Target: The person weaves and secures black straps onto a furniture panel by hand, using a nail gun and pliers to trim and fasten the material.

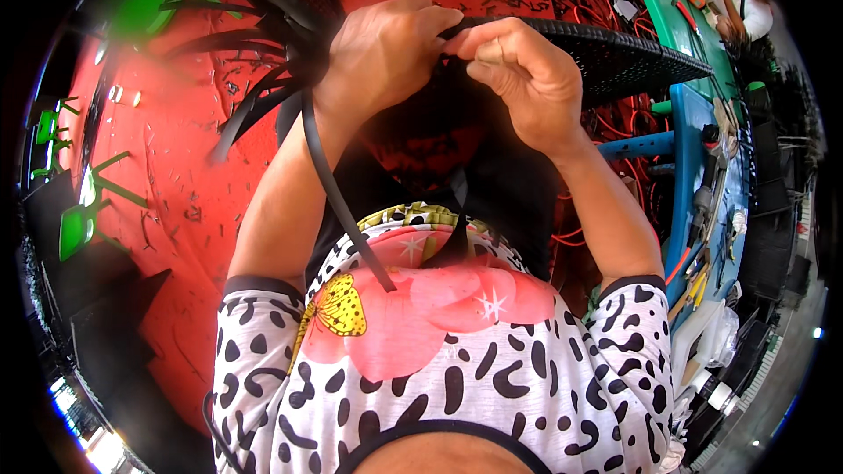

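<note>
A black woven wicker piece [615, 66] lies in front of me, its bound rim running from my hands to the right. My left hand [378, 53] is closed at the near end of that rim, fingers curled over it. My right hand [527, 70] pinches thumb against fingers right beside the left fingertips, at a dark strip mostly hidden by the fingers. A bundle of loose flat black strips [272, 53] fans out to the left of my left wrist. One long strip [327, 167] hangs down from there onto my shirt.
Below is a red floor [176, 237] littered with black scraps. A blue stool [689, 184] at the right bears tools, with a green bench [654, 0] beyond. Another person [746, 0] sits at the far right. Green chairs [75, 228] stand at the left; red hoses [615, 123] run at the right.
</note>
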Demonstrator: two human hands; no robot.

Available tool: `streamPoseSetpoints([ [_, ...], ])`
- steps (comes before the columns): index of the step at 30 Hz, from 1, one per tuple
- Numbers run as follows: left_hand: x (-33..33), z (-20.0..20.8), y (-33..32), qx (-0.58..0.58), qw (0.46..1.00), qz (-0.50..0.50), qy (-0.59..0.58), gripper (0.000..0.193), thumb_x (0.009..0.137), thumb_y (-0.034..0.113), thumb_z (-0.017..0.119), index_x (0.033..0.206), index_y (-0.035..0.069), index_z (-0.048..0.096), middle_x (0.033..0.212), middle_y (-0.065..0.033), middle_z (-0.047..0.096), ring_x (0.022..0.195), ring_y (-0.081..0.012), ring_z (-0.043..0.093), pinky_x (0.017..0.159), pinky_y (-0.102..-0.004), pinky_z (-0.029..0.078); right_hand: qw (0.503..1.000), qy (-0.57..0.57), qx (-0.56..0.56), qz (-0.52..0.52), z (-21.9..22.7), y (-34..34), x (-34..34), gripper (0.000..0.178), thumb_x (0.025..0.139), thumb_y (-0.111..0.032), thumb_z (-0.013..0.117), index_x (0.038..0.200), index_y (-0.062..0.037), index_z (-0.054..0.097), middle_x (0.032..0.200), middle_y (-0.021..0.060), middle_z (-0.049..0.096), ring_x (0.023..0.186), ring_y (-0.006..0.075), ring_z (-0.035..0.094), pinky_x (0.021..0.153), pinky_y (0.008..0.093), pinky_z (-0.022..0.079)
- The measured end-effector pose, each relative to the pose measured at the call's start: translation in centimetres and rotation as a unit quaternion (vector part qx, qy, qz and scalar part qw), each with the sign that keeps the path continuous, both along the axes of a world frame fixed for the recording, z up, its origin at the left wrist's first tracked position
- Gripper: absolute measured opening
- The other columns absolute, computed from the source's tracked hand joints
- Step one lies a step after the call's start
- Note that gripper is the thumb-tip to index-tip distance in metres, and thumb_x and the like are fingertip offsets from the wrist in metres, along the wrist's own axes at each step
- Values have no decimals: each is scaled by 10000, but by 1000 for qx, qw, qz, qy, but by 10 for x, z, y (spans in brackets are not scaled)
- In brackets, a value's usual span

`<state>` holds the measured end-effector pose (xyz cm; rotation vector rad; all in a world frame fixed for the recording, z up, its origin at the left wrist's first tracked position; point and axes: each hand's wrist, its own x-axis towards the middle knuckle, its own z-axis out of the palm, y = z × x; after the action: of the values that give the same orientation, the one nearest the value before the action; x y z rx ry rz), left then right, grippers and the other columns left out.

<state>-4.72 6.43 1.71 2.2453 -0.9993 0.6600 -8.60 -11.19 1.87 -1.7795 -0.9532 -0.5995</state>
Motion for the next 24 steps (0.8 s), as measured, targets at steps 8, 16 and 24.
streamPoseSetpoints([
  [8,-10,-2,-7,-4,999,40,-12,272,660,85,678,927,71,632,736,-74,564,684,-290,591,589,-365,479,963,208,166,50,0,5,-13,117,871,-11,558,761,-2,519,778,58,601,584,63,485,533,193,408],
  [16,-20,-1,-9,51,989,116,-78,230,639,166,705,800,70,572,730,-65,535,643,-279,566,577,-376,455,973,229,33,9,41,6,23,140,869,-100,567,779,7,575,701,41,589,542,71,442,502,205,369],
  [24,-16,-4,-11,28,988,119,-96,258,631,160,723,814,51,578,715,-72,537,639,-273,570,587,-367,456,932,330,-147,-30,48,19,82,96,795,-45,604,726,16,577,643,65,602,590,102,555,539,261,435],
])
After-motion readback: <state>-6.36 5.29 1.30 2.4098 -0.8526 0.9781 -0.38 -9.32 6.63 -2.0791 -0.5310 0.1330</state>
